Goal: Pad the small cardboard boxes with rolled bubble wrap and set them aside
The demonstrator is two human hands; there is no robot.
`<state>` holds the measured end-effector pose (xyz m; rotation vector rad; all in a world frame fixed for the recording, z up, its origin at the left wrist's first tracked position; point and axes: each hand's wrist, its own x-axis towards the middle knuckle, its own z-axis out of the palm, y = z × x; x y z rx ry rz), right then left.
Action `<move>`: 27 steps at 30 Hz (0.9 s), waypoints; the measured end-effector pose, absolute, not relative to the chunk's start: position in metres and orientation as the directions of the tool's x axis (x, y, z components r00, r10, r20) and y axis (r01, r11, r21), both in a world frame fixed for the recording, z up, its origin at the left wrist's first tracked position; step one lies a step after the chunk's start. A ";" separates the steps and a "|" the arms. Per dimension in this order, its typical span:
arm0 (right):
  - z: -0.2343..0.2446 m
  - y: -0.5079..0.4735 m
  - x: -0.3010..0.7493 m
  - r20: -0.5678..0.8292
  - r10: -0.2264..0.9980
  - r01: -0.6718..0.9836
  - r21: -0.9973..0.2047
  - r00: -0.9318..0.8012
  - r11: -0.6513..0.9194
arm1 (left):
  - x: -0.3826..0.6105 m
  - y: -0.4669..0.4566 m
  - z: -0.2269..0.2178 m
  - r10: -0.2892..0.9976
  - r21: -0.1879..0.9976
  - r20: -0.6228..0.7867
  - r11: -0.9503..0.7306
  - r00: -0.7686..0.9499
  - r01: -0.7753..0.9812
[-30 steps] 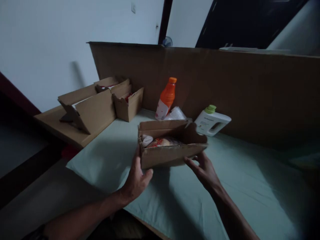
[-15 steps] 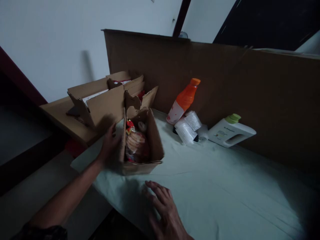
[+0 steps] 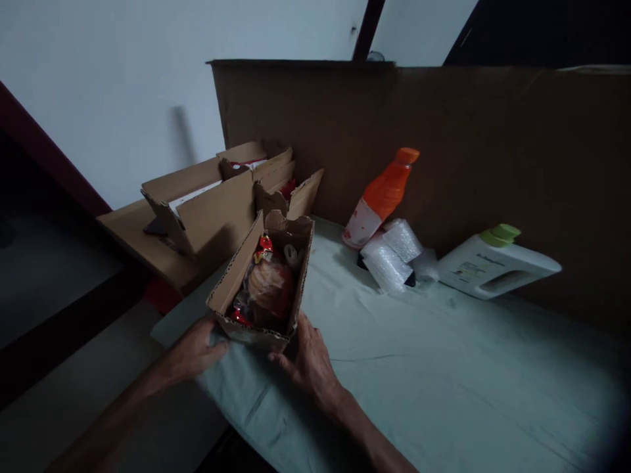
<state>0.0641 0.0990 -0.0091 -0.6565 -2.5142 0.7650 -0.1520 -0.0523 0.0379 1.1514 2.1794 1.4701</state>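
Observation:
An open cardboard box (image 3: 263, 340) stands at the left end of the table, its near end towards me. Inside lie a clear plastic packet of baked food (image 3: 269, 286) with a red and gold wrapper end and a small white looped item (image 3: 292, 256). My left hand (image 3: 197, 351) grips the near left corner, its fingers partly hidden behind the box. My right hand (image 3: 311, 355) holds the near right corner, with fingers along the side and thumb in front.
Taller cardboard boxes (image 3: 217, 207) stand behind on the left. An orange-capped bottle (image 3: 382, 197) leans at the back beside bubble-wrapped items (image 3: 389, 259) and a white jug with a green lid (image 3: 497, 263). A cardboard panel (image 3: 444, 144) rises behind the green-clothed table (image 3: 419, 368).
My right hand has moved up to the box's near right corner, and my left hand has slid to its near left corner. The box has turned, its near end swinging left.

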 end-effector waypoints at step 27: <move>0.011 0.129 -0.048 0.092 0.474 0.359 -0.530 -0.876 0.768 | -0.139 -0.032 -0.014 0.612 0.887 0.164 0.251 -0.774 0.387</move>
